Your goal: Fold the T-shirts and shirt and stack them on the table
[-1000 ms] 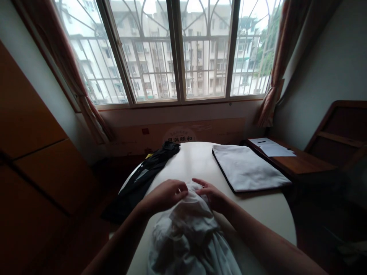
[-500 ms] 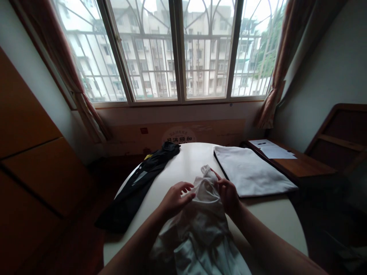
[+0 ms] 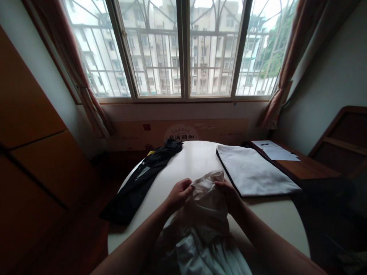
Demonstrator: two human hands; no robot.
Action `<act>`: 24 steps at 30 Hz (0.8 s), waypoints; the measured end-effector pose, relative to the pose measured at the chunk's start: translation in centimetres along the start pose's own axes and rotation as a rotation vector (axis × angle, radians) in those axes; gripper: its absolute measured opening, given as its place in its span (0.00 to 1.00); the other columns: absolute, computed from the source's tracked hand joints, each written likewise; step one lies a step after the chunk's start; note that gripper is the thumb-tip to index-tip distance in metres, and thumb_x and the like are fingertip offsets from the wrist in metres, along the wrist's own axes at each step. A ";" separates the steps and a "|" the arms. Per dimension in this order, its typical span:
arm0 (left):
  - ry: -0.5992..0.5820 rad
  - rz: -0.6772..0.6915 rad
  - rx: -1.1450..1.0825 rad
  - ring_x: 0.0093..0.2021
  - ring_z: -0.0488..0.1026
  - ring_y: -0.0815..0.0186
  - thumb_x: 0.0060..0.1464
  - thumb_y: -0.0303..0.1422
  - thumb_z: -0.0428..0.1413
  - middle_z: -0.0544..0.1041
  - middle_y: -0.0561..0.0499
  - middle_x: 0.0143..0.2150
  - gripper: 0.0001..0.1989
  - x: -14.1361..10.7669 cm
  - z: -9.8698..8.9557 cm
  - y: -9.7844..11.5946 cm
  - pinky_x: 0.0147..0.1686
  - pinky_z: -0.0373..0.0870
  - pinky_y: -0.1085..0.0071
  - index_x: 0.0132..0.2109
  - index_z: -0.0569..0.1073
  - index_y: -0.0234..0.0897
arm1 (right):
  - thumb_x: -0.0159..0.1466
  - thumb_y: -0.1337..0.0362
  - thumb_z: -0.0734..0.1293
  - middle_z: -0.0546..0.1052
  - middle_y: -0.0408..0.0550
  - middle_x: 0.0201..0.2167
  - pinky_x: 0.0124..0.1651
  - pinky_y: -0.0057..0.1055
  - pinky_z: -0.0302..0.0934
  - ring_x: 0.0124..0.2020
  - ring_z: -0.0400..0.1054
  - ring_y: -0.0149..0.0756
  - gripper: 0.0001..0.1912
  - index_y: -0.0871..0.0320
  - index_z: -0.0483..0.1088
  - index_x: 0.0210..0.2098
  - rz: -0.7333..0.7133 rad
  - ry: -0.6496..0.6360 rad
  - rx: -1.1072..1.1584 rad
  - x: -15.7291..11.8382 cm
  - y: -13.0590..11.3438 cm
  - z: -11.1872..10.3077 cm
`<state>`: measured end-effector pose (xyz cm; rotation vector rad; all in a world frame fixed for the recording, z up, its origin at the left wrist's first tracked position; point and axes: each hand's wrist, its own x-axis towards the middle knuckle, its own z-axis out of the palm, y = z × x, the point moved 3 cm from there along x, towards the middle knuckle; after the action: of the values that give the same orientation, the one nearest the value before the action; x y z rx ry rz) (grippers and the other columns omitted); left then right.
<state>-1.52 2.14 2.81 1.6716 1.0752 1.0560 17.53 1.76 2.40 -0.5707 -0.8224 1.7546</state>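
Observation:
A crumpled white garment (image 3: 207,206) stretches from the near edge up to the middle of the round table; its exact kind I cannot make out. My left hand (image 3: 181,194) pinches its upper left edge, thumb against fingers. On the opposite side my right hand (image 3: 228,194) is closed on the upper right edge. Between the two hands the cloth is spread, with its top rim folded over. Its lower part lies in loose pleats close to my body, partly in shadow.
A black garment (image 3: 143,179) hangs over the left edge of the white round table (image 3: 197,156). Folded white cloth with a dark underside (image 3: 255,170) lies at the right. Beyond it, papers (image 3: 273,149) and a pen rest on a brown wooden surface (image 3: 312,168). A cardboard box (image 3: 229,128) stands below the window.
My left hand has closed on the garment's left edge, where its fingers were apart before. The garment's top has been spread wider between both hands. The view has shifted slightly.

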 end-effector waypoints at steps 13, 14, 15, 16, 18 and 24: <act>0.466 0.072 0.299 0.33 0.68 0.65 0.47 0.39 0.59 0.71 0.52 0.33 0.12 0.6 -6.8 0.5 0.35 0.66 0.70 0.37 0.73 0.38 | 0.48 0.61 0.76 0.79 0.44 0.29 0.32 0.27 0.61 0.29 0.68 0.34 0.19 0.58 0.77 0.40 -0.273 0.277 -0.214 1.5 -1.5 -2.5; 0.470 0.068 0.388 0.35 0.69 0.63 0.46 0.38 0.60 0.71 0.51 0.35 0.13 0.5 -6.7 0.6 0.36 0.67 0.68 0.40 0.75 0.38 | 0.49 0.61 0.76 0.78 0.44 0.29 0.33 0.28 0.61 0.29 0.68 0.34 0.17 0.57 0.77 0.39 -0.311 0.282 -0.257 1.4 -1.5 -2.4; 0.467 0.078 0.470 0.37 0.69 0.62 0.45 0.36 0.61 0.72 0.49 0.37 0.16 0.3 -6.4 0.8 0.38 0.68 0.66 0.43 0.76 0.38 | 0.50 0.61 0.76 0.78 0.43 0.29 0.33 0.28 0.60 0.30 0.67 0.34 0.16 0.57 0.77 0.38 -0.352 0.283 -0.306 1.2 -1.5 -2.1; 0.453 0.101 0.532 0.38 0.70 0.61 0.45 0.35 0.61 0.72 0.49 0.39 0.17 0.0 -6.1 1.2 0.40 0.68 0.65 0.45 0.76 0.39 | 0.51 0.63 0.75 0.77 0.43 0.30 0.33 0.28 0.60 0.30 0.66 0.34 0.14 0.56 0.77 0.38 -0.393 0.285 -0.355 0.9 -1.5 -1.7; 0.373 0.153 0.547 0.36 0.69 0.63 0.49 0.35 0.60 0.71 0.50 0.36 0.16 -0.5 -5.0 2.1 0.37 0.67 0.67 0.47 0.76 0.39 | 0.52 0.67 0.73 0.76 0.42 0.30 0.33 0.28 0.59 0.30 0.65 0.34 0.13 0.55 0.76 0.37 -0.466 0.262 -0.439 0.1 -1.2 -0.6; -0.165 0.116 0.146 0.20 0.59 0.72 0.60 0.51 0.53 0.63 0.59 0.20 0.23 -2.2 -1.9 4.2 0.22 0.54 0.75 0.43 0.75 0.33 | 0.51 0.72 0.72 0.75 0.39 0.28 0.29 0.27 0.52 0.25 0.62 0.31 0.21 0.52 0.71 0.43 -0.409 -0.154 -0.881 -2.2 0.7 2.5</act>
<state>-3.04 -0.60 6.84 1.9222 0.9764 0.9120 16.05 -1.11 3.49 -0.7636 -1.7060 1.0118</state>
